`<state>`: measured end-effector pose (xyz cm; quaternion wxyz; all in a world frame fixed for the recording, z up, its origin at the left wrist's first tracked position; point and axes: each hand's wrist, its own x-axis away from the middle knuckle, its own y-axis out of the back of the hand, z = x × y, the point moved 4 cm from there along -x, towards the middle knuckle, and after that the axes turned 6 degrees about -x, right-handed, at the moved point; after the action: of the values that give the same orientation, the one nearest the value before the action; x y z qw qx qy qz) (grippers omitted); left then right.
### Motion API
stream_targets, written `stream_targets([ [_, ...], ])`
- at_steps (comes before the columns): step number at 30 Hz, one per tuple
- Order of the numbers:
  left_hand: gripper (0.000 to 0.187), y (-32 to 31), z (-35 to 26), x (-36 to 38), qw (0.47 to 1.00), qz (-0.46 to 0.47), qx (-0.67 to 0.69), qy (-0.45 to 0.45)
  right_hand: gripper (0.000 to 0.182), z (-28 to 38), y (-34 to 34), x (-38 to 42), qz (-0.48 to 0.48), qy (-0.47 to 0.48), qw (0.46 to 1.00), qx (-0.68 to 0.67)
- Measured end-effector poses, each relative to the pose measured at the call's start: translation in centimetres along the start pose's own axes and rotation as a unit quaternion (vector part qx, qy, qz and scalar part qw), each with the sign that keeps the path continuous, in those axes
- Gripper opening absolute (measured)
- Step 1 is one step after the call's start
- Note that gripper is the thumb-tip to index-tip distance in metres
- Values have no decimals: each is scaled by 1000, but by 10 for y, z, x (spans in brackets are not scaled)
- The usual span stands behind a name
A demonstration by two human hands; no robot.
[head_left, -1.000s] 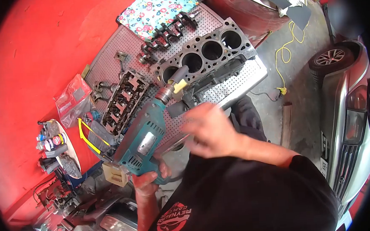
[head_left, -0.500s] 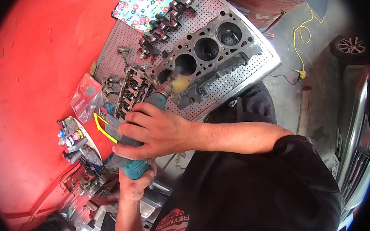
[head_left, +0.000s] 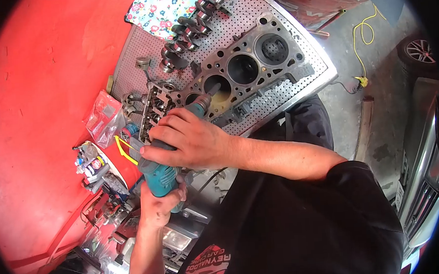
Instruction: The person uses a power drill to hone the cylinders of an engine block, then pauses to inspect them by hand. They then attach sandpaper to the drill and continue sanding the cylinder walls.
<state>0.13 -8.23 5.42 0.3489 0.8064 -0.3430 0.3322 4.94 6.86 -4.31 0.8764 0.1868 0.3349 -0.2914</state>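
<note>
My right hand point(head_left: 187, 141) wraps over the front body of a teal power drill point(head_left: 161, 178). My left hand point(head_left: 159, 203) grips its rear handle. The drill's chuck point(head_left: 204, 100) points up and right at the metal engine block point(head_left: 265, 74). At its tip, a yellowish attachment point(head_left: 221, 101) is blurred on the block's top face, beside a cylinder bore; exact contact cannot be made out. Left of the block lies a valve-train part point(head_left: 152, 108), partly hidden by my right hand.
A crankshaft point(head_left: 188, 33) and a floral cloth point(head_left: 164, 12) rest on the perforated metal table point(head_left: 321, 75). Pistons point(head_left: 143, 63) stand at its left. Below lie a plastic bag point(head_left: 103, 119) and a tray of bottles point(head_left: 94, 164). A yellow cord point(head_left: 357, 53) runs over the floor.
The drill and both hands have moved slightly up and right relative to the block, with the blurred attachment shifted along its face. The view has shifted a little. Both hands keep their hold.
</note>
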Motion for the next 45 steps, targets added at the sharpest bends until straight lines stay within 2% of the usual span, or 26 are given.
stream_targets([
  [9,29,0,-16,-17,999,4,4,33,49,-16,-1,0,-9,-31,999,5],
  [24,25,-4,-34,-24,995,0,-74,70,51,-25,3,2,-30,-64,997,-10],
  [45,25,-11,-51,-23,992,-20,-88,91,48,-28,9,0,-55,-85,995,-13],
])
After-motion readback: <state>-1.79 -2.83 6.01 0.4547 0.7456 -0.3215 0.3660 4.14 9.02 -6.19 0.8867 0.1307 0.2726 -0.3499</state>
